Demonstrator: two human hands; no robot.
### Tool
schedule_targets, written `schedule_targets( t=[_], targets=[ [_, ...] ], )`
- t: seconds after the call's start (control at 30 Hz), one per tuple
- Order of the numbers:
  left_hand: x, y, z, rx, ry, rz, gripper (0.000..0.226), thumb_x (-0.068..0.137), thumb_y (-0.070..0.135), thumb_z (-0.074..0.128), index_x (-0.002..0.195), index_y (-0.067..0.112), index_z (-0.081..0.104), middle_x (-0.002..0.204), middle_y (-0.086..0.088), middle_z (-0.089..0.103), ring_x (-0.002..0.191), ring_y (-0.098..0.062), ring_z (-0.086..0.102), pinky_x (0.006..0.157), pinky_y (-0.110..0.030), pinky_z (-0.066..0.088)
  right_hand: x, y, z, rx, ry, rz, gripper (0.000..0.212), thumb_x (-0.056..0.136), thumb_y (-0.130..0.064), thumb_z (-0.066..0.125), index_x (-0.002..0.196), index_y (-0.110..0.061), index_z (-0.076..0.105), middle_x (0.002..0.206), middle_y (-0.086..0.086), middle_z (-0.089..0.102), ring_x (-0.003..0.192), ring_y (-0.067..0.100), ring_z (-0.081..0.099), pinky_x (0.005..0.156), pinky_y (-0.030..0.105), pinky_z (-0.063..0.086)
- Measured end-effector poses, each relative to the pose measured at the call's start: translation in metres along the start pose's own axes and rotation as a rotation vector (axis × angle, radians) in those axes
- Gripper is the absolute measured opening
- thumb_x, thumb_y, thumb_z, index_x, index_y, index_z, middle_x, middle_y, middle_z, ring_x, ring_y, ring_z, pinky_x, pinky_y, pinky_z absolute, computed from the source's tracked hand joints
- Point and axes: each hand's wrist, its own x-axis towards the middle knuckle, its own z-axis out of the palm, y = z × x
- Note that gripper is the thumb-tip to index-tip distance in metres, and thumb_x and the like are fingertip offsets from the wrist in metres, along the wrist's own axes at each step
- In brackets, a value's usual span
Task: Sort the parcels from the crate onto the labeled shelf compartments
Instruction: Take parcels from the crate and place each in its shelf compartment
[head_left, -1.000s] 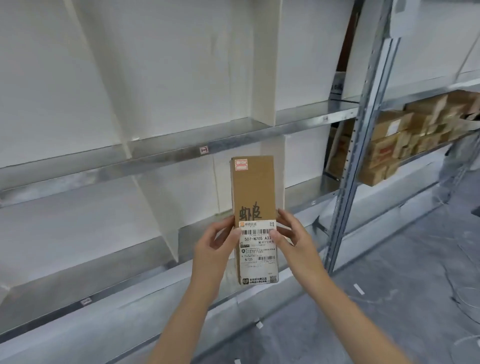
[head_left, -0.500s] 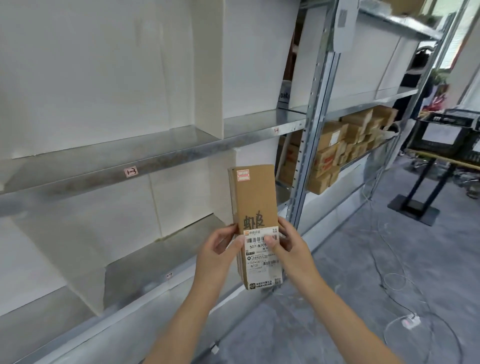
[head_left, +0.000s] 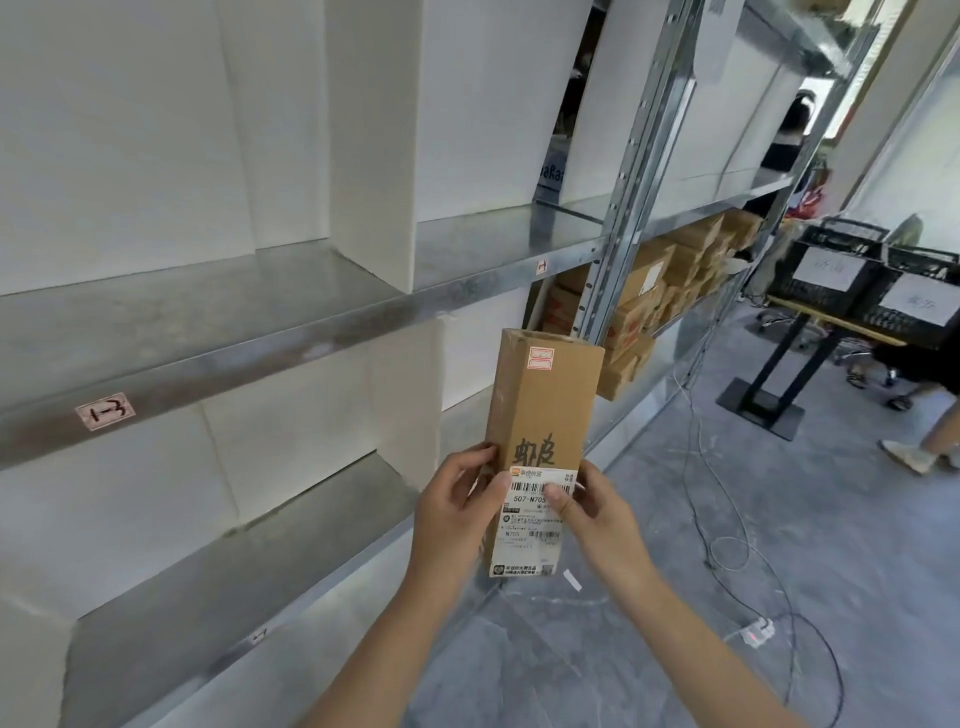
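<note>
Shelf compartments (head_left: 218, 306) lie open between white dividers (head_left: 371, 156)

A parcel warehouse: labelled metal shelving (head_left: 311, 358), stacked cardboard boxes (head_left: 670, 291), crates (head_left: 831, 270).

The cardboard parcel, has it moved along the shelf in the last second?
Yes. The parcel, in both hands, has gone rightward along the rack: earlier left of the steel upright, its top now nearly reaches it.

The box (head_left: 545, 400) I hold is plain brown card with black handwriting, a small red-and-white sticker near its top, and a white label (head_left: 535, 522) printed with black barcodes. The shelves (head_left: 218, 332) are dull grey metal with white dividers. Black crates (head_left: 831, 270) carry white paper signs.
</note>
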Motion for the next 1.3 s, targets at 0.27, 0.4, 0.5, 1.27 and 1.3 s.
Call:
schedule_targets(
  t=[0.27, 0.4, 0.5, 1.27, 1.3],
  targets=[
    [0.038, -0.027, 0.014, 0.026, 0.062, -0.053, 0.023, 0.085, 0.009, 0.075, 0.106, 0.013, 0.068, 0.112, 0.007, 0.073, 0.106, -0.004, 0.068, 0.079, -0.021, 0.057, 0.050, 0.022, -0.010, -0.037, -0.065, 0.030, 0.037, 0.094, -0.010, 0.064, 0.130, -0.016, 0.059, 0.114, -0.007, 0.073, 0.106, 0.010, 0.067, 0.084, 0.023, 0.055],
    [0.060, -0.046, 0.022, 0.033, 0.139, -0.071, 0.024, 0.084, 0.007, 0.074, 0.106, 0.010, 0.068, 0.110, 0.004, 0.074, 0.104, -0.006, 0.069, 0.074, -0.019, 0.057, 0.082, 0.042, -0.011, -0.041, -0.143, 0.057, 0.036, 0.095, -0.013, 0.064, 0.129, -0.024, 0.058, 0.108, -0.013, 0.074, 0.103, 0.009, 0.069, 0.078, 0.025, 0.057],
    [0.077, -0.056, 0.037, 0.034, 0.231, -0.054, 0.024, 0.085, 0.002, 0.072, 0.108, 0.005, 0.067, 0.109, -0.001, 0.074, 0.101, -0.006, 0.070, 0.073, -0.016, 0.055, 0.115, 0.055, -0.016, -0.050, -0.223, 0.051, 0.039, 0.095, -0.020, 0.065, 0.133, -0.026, 0.057, 0.110, -0.011, 0.074, 0.101, 0.010, 0.070, 0.084, 0.036, 0.059],
    [0.158, -0.112, 0.067, 0.233, 0.681, -0.014, 0.033, 0.089, -0.001, 0.067, 0.120, 0.008, 0.059, 0.111, -0.001, 0.074, 0.108, -0.018, 0.068, 0.090, -0.036, 0.057, 0.281, 0.103, 0.016, 0.010, -0.842, 0.088, 0.052, 0.083, -0.006, 0.077, 0.123, -0.031, 0.055, 0.110, -0.013, 0.068, 0.105, 0.010, 0.066, 0.073, 0.015, 0.056],
    [0.161, -0.113, 0.065, 0.255, 0.685, -0.015, 0.034, 0.090, -0.001, 0.066, 0.121, 0.007, 0.058, 0.113, -0.002, 0.073, 0.109, -0.017, 0.068, 0.092, -0.037, 0.056, 0.284, 0.106, 0.021, 0.006, -0.847, 0.102, 0.051, 0.082, -0.005, 0.078, 0.121, -0.029, 0.056, 0.109, -0.012, 0.068, 0.107, 0.016, 0.066, 0.077, 0.021, 0.058]
  ],
)
